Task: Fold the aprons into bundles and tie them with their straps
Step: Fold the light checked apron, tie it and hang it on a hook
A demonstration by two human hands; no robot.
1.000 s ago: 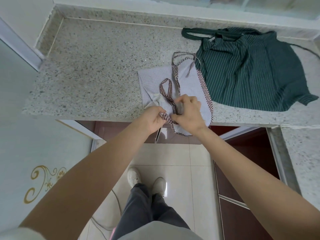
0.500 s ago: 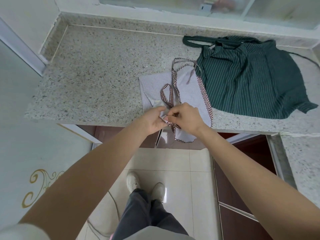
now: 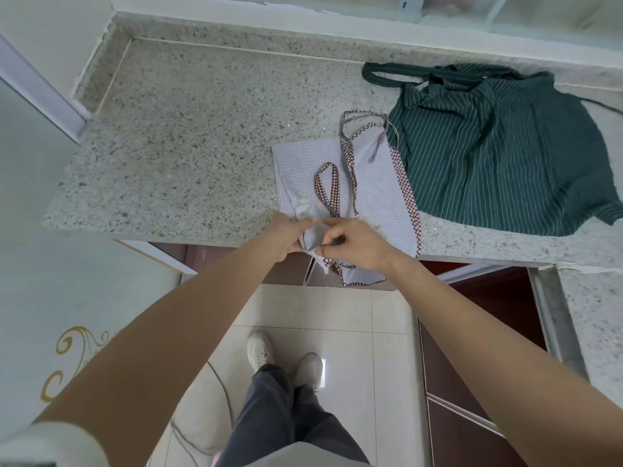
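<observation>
A pale lilac checked apron (image 3: 377,183) with red-and-white checked straps (image 3: 332,187) lies at the counter's front edge, its lower part hanging over the edge. My left hand (image 3: 286,235) pinches a bunched fold of its fabric at the edge. My right hand (image 3: 354,242) grips the same bunch and a checked strap that dangles below it. A dark green pinstriped apron (image 3: 499,146) is spread flat to the right, its neck loop toward the back wall.
The speckled stone counter (image 3: 188,136) stretches wide to the left. Dark red cabinet fronts (image 3: 472,382) stand below the counter on the right. A wall ledge (image 3: 337,32) runs along the back. My feet stand on pale floor tiles (image 3: 337,318).
Both hands have drawn closer together at the counter edge and gathered the lilac fabric into a small bunch. The view has shifted slightly; the green apron has not moved.
</observation>
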